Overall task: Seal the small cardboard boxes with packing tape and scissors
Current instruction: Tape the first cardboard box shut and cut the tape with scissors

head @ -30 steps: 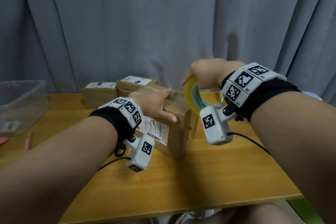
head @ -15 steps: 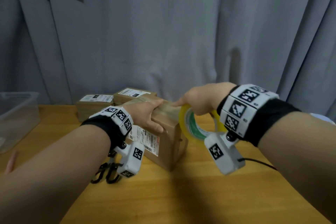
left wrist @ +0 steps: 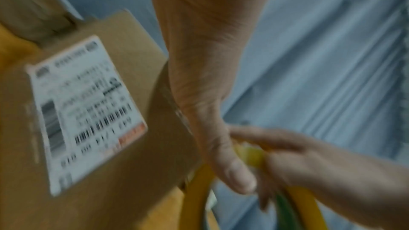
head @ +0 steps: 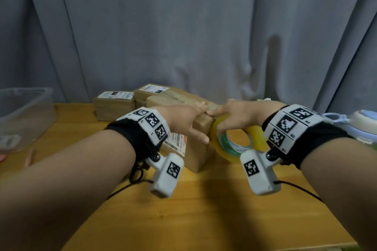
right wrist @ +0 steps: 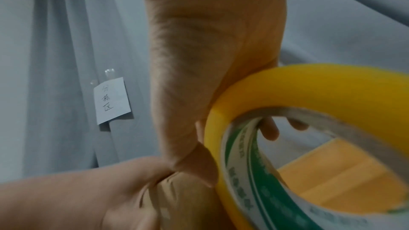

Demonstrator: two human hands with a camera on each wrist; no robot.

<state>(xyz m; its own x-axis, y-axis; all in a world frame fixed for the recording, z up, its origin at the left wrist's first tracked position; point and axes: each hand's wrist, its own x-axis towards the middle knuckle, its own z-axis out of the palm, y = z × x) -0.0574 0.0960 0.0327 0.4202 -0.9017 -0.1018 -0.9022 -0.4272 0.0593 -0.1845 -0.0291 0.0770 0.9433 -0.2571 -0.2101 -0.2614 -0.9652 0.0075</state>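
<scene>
lowering tape roll down box right end since a second ago | right hand fingers hooked through roll | left hand clamps box top | strip nearly laid, cut next

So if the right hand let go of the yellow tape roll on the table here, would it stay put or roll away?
Probably roll: the tape roll is a round hoop standing on edge beside the cardboard box. It looks stiff and light, an open ring that the right hand grips through its core. Laid flat, it should stay put.
</scene>
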